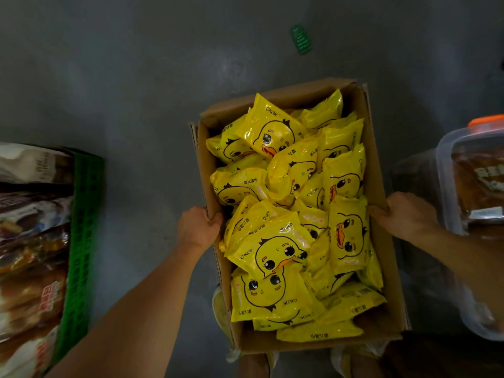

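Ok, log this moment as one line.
left hand: grips box wall | right hand: grips opposite wall | box: full of yellow packets | nearby: green crate, clear tub

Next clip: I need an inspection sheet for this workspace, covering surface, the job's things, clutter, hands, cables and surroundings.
Surface: grey floor, dimly lit, with dull patches.
Job's things: open cardboard box, loosely filled with yellow packets printed with a duck face.
Clutter: small green label lying on the floor beyond the box.
Hands: left hand grips the box's left wall, thumb inside; right hand grips its right wall.
Cables: nothing seen.
Surroundings: green crate of bagged goods at the left; clear plastic container holding packets at the right, with an orange part behind it.
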`<control>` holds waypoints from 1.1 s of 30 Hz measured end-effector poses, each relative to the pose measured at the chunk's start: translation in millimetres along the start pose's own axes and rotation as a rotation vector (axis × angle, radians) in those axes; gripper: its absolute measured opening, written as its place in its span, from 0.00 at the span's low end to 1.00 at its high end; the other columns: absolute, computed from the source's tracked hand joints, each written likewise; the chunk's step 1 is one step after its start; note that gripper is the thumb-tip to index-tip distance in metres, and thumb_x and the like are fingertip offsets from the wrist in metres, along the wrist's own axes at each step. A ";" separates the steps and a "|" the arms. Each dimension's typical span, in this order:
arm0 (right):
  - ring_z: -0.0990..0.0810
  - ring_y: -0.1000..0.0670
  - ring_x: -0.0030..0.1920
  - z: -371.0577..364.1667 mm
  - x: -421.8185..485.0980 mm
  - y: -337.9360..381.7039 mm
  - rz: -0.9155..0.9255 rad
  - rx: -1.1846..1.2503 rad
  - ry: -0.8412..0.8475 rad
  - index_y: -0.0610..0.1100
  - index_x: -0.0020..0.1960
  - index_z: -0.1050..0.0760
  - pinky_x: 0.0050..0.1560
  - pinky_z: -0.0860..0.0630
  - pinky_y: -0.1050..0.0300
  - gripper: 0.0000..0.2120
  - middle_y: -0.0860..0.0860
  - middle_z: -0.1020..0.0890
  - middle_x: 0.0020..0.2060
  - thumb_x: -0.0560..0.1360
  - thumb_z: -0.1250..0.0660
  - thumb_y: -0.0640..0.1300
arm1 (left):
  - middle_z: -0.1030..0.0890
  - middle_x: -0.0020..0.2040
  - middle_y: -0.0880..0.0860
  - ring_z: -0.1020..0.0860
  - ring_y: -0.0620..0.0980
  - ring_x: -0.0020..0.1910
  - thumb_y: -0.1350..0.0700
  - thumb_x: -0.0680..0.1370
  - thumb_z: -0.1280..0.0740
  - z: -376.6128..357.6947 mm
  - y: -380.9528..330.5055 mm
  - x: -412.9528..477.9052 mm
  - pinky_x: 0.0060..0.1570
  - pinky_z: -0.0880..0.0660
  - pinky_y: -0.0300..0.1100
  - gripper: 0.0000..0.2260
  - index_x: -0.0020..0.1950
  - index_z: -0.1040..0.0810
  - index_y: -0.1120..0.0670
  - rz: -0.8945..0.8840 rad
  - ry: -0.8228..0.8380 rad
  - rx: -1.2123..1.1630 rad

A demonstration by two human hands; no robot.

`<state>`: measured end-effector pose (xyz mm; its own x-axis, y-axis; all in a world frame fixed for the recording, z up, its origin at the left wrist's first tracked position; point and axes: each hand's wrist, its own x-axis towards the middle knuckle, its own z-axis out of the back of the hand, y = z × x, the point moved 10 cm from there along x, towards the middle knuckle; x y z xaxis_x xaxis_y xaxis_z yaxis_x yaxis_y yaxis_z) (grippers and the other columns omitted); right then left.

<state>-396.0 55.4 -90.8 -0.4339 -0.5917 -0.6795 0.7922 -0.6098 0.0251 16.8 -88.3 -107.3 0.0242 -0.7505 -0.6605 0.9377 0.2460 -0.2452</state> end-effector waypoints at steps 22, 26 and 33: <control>0.27 0.49 0.27 191.5 -115.6 73.1 0.106 0.119 0.004 0.43 0.31 0.31 0.30 0.34 0.59 0.19 0.48 0.28 0.25 0.77 0.33 0.50 | 0.22 0.31 0.57 0.22 0.55 0.33 0.53 0.77 0.30 197.3 -31.7 -105.7 0.33 0.28 0.43 0.15 0.34 0.23 0.62 0.024 -0.045 -0.150; 0.29 0.51 0.28 265.7 -161.7 106.6 0.143 0.062 -0.041 0.43 0.31 0.31 0.29 0.39 0.60 0.19 0.48 0.29 0.26 0.76 0.33 0.51 | 0.23 0.30 0.57 0.23 0.55 0.31 0.53 0.77 0.30 275.2 -40.9 -137.4 0.33 0.25 0.46 0.15 0.35 0.25 0.61 -0.005 -0.034 -0.133; 0.27 0.48 0.36 380.6 -216.8 170.6 0.122 0.016 -0.054 0.44 0.35 0.30 0.33 0.36 0.58 0.18 0.49 0.27 0.34 0.74 0.32 0.57 | 0.19 0.35 0.59 0.19 0.57 0.37 0.51 0.73 0.28 424.7 -56.0 -164.7 0.42 0.22 0.51 0.15 0.39 0.21 0.64 -0.066 -0.050 -0.122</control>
<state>-330.1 -121.1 339.8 -0.3579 -0.6889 -0.6303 0.8335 -0.5400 0.1169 107.4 -239.1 316.6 -0.0155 -0.7964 -0.6046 0.8888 0.2660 -0.3732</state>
